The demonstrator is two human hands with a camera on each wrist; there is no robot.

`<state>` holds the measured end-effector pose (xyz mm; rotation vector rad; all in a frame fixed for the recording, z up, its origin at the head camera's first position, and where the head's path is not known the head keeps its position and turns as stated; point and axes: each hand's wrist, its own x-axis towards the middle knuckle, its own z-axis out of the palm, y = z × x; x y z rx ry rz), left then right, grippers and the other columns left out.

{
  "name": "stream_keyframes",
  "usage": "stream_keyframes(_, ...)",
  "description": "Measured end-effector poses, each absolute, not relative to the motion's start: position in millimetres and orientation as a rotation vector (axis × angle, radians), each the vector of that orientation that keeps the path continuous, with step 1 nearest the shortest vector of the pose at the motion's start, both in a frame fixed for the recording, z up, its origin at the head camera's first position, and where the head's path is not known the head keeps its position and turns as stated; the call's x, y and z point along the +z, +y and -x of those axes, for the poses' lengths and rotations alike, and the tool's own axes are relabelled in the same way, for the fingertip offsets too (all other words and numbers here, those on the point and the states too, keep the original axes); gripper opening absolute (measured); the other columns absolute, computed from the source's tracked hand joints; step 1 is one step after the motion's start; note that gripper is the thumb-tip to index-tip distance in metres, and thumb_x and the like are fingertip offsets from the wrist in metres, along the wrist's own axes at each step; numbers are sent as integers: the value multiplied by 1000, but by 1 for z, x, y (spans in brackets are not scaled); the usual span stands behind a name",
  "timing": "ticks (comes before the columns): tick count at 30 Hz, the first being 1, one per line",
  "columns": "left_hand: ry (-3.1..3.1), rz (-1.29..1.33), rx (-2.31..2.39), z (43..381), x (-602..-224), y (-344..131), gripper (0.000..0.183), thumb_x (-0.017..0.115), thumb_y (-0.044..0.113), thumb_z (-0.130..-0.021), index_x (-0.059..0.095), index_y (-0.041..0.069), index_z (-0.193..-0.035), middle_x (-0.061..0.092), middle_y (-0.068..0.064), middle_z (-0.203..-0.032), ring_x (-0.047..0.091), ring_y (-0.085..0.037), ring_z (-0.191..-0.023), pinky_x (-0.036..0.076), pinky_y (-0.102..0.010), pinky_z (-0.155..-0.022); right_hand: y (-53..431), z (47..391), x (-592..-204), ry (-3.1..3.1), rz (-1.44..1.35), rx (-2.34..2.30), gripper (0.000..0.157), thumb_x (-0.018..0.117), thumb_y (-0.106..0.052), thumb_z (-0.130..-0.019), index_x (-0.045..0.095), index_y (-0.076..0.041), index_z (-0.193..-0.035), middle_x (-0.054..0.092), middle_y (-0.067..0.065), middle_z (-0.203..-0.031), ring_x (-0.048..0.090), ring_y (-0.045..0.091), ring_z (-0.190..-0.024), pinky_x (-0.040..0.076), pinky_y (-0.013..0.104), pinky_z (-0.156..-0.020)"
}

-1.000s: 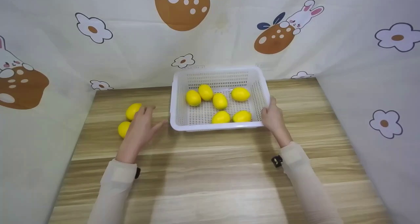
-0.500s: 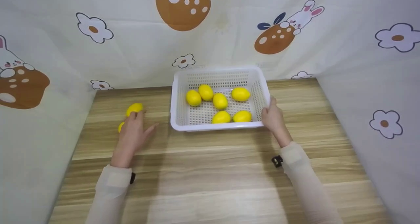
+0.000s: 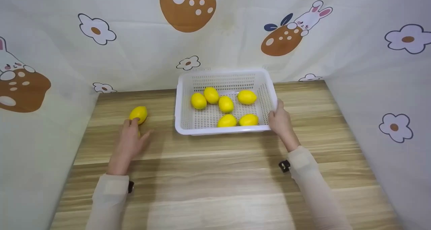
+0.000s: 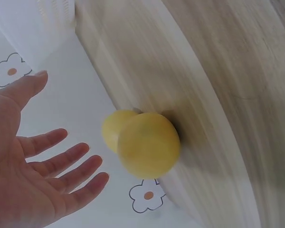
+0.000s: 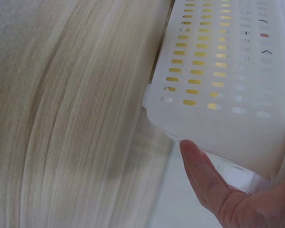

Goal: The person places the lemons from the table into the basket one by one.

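Two lemons lie on the left of the table. In the head view the farther lemon [image 3: 138, 114] shows beyond the fingertips, while my left hand [image 3: 129, 140] covers most of the nearer one. The left wrist view has that nearer lemon [image 4: 149, 146] in front, apart from the spread, relaxed fingers [image 4: 69, 180]. A white slotted plastic basket [image 3: 219, 130] stands at the back with several lemons [image 3: 247, 97] inside. My right hand [image 3: 281, 122] holds it by the rim at its right end, its fingers [image 5: 202, 173] along the outside of the end wall.
The wood-grain table [image 3: 215, 176] is bounded at the back and both sides by a printed cloth [image 3: 229, 31]. The basket's back edge stands close to the rear cloth. A black strap piece [image 3: 284, 166] shows at the right cuff.
My left hand has moved left and toward the front, from beside the two lemons to over the nearer one. The right hand and the basket have stayed put.
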<state>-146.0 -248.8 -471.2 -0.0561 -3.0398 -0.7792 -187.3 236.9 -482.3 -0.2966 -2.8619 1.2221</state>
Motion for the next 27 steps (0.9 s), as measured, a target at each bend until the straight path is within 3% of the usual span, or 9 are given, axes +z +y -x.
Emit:
stream_keyframes(20,-3115,-113,-825,153,-487,-275,74,64,28,-104,33,-21,-150,41,-43,-134,51,-50,-112,47,-63,-97,238,188,-481,-2891,336,1259,65,39,-6,-107,12,10,-163,51,43,-145,60,51,-126,48,60,-107)
stream_keyframes(27,-3104,-146,-793,152,-491,-283,73,66,29,-103,37,-24,-145,42,-46,-131,52,-54,-109,49,-64,-93,237,188,-481,-2868,299,1276,63,39,-4,-106,15,10,-162,51,41,-146,60,51,-128,50,60,-106)
